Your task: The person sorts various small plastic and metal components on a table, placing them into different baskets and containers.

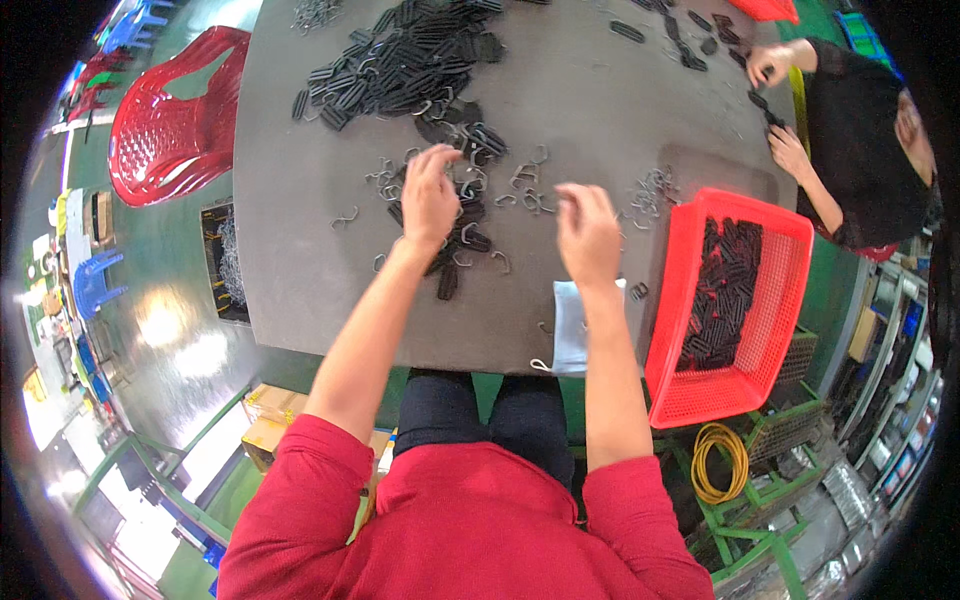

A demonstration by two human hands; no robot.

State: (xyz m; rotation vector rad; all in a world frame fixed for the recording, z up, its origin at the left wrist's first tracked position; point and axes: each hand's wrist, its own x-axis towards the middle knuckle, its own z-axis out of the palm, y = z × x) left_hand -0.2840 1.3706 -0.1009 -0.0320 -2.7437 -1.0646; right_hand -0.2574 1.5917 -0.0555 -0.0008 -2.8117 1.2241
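Black ribbed oblong pieces [447, 284]: a loose cluster on the smooth grey tabletop [300, 250], straggling under and just right of the left hand; they look like plastic.
Silver bent-wire hooks [500, 262]: strewn among and around these pieces, several between the 2 hands; whether any hook is joined to a piece, I cannot tell.
Left hand [432, 200]: bare, above the cluster, the nearer of the 2 to it; fingers bent, thumb side turned right, tips blurred, so I cannot tell whether they pinch anything.
Right hand [588, 235]: bare, right of the cluster and apart from it; fingers curled toward the thumb, blurred too, contents not clear.
Lie of the pieces: from the left fingertips, some sit just beyond and to the right, others back toward the body; from the right fingers, all of these lie to the left.
Long axis: the piece at the cluster's near end points roughly toward the person; those just beyond the left fingertips slant from far left to near right.
Large dark heap [390, 70]: similar black pieces, beyond the left hand.
Red perforated plastic basket [665, 300]: right of the right hand, with more black pieces inside.
Pale blue flat rectangular item [571, 325]: at the table's near edge, partly behind the right wrist.
Co-worker in black [865, 150]: at the far right, 2 hands over dark pieces.
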